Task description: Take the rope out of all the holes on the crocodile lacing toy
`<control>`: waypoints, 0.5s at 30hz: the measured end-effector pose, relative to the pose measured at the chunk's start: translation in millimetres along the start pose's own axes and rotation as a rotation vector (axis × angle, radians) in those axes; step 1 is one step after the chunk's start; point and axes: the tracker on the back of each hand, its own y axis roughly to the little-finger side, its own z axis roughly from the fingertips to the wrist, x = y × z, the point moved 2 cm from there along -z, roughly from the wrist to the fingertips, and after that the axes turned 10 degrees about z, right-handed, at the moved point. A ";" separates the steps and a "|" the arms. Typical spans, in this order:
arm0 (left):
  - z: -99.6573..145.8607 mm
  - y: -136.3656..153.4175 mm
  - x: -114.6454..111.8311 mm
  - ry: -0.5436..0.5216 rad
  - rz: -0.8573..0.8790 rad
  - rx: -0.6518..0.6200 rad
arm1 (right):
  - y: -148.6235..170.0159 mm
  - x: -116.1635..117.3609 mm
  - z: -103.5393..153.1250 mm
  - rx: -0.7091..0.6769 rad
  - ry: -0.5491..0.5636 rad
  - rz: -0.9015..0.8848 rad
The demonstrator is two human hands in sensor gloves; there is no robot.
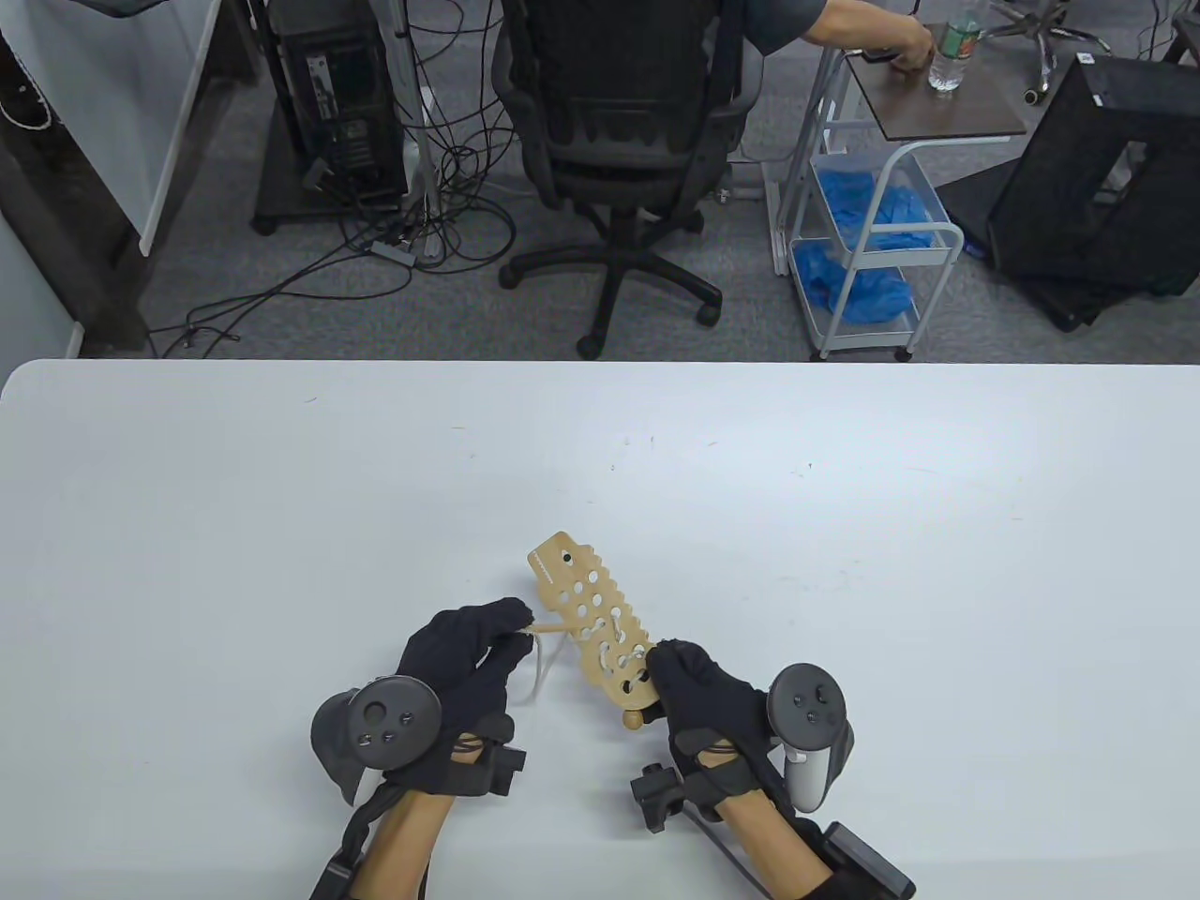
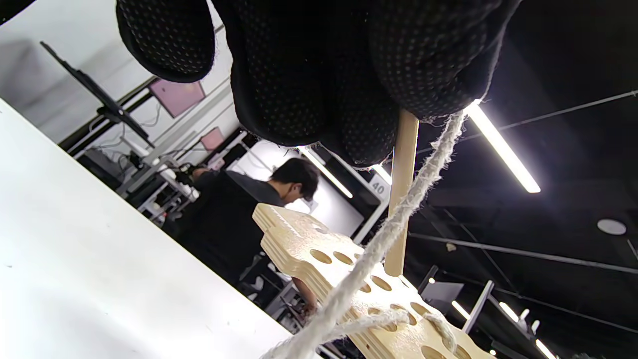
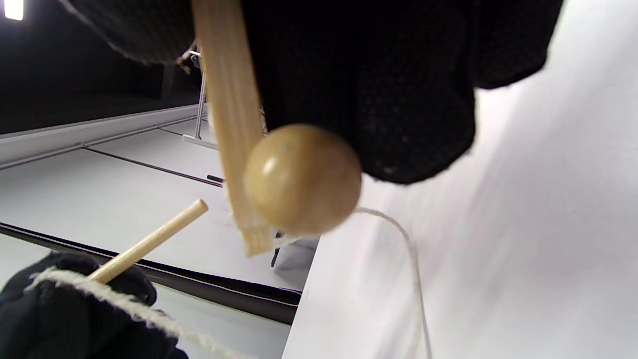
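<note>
The wooden crocodile lacing board [image 1: 591, 619] with many holes is held tilted above the white table [image 1: 844, 562]. My right hand [image 1: 694, 694] grips its near end; a wooden ball [image 1: 634, 720] hangs just below, large in the right wrist view [image 3: 301, 178]. White rope [image 1: 614, 647] runs through the nearer holes. My left hand [image 1: 469, 656] pinches the wooden needle stick [image 1: 553, 629] together with the rope, left of the board. In the left wrist view the stick [image 2: 401, 199] and rope [image 2: 394, 229] run from my fingers [image 2: 319, 75] to the board [image 2: 359, 294].
A loop of slack rope [image 1: 542, 670] hangs between my hands. Beyond the table's far edge stand an office chair [image 1: 623, 141], a white cart [image 1: 872, 216] with blue items and a seated person [image 1: 862, 28].
</note>
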 end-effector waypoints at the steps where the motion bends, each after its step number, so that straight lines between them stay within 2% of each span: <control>1: 0.1 -0.7 -0.6 0.005 -0.005 -0.005 | -0.6 0.3 0.0 -0.006 -0.003 0.006; 7: 1.0 -6.8 -6.1 0.029 -0.048 -0.037 | -5.6 3.1 1.1 -0.041 -0.019 0.043; 15: 3.8 -18.7 -14.5 0.060 -0.194 -0.106 | -10.4 7.8 2.0 -0.084 -0.054 0.053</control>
